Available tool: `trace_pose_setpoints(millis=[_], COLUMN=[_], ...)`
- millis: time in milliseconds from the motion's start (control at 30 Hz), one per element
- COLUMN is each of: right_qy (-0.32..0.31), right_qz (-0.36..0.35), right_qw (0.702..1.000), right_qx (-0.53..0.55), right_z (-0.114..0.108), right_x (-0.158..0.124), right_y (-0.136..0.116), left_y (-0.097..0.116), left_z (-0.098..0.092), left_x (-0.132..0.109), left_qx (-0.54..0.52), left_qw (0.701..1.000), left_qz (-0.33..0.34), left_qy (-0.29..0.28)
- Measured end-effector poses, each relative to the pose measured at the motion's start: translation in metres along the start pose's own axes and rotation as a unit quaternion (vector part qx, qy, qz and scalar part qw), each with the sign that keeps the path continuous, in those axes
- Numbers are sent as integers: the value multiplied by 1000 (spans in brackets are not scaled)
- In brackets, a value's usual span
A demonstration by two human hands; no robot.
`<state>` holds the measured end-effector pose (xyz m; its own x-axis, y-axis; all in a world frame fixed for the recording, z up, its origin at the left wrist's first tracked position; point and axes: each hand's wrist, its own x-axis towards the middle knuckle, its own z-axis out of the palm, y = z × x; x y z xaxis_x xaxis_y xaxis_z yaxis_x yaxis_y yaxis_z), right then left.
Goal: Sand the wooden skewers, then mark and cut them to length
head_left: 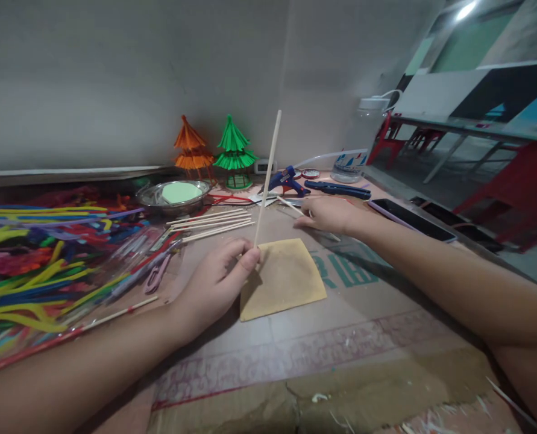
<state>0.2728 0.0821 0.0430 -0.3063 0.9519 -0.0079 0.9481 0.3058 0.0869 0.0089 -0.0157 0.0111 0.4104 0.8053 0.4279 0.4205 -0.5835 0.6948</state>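
Hiding the lower end of the near-upright stick [268, 181], left hand [223, 274]

At the left edge of the sheet [288, 280] is the left hand [225, 271], a stick [268, 178] in it; behind the far right corner, the right hand [326, 216]. Craft strips [42, 268] spread left of the sheet; behind-left are loose sticks [218, 232], then a dish [150, 199], then two models [235, 160]. Straight behind it is a glue gun [287, 179], with a bottle [348, 164] and a phone [410, 220] behind-right.
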Motion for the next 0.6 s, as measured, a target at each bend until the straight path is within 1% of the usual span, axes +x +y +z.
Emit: trace_pose_setpoints(millis=[100,133,167,200,233,300,333,367,433,467,533,600], right_qy=[58,75,81,76,60,21,7,-2,-2,-4,-16,-44], right_qz=[33,30,12,-21,-67,-164,-207,-232,-243,-233,-198,-161], right_qw=[998,996,992,982,961,887,850,825,788,765,718,677], right_qx=[7,37,92,170,261,432,484,516,566,601,667,717], right_z=[-5,-8,-12,-15,-18,-21,-21,-20,-17,-15,-10,-5], right_x=[-3,-4,-6,-9,-13,-25,-31,-38,-50,-54,-59,-58], right_y=[3,3,2,-2,-8,-24,-34,-43,-61,-67,-76,-79], left_y=[0,-1,-1,-2,-3,-4,-4,-4,-4,-4,-3,-2], left_z=[-1,-1,-1,-1,0,0,1,1,2,3,3,4], left_x=[0,0,0,0,1,1,1,1,-1,-2,-4,-7], left_qx=[1,4,9,14,19,30,35,39,45,45,40,27], left_qw=[1000,1000,1000,1000,1000,999,999,998,995,994,991,988], left_qz=[0,-1,-1,-2,-1,8,17,28,56,70,102,133], left_qy=[-2,-3,-6,-9,-13,-28,-38,-49,-71,-78,-81,-78])
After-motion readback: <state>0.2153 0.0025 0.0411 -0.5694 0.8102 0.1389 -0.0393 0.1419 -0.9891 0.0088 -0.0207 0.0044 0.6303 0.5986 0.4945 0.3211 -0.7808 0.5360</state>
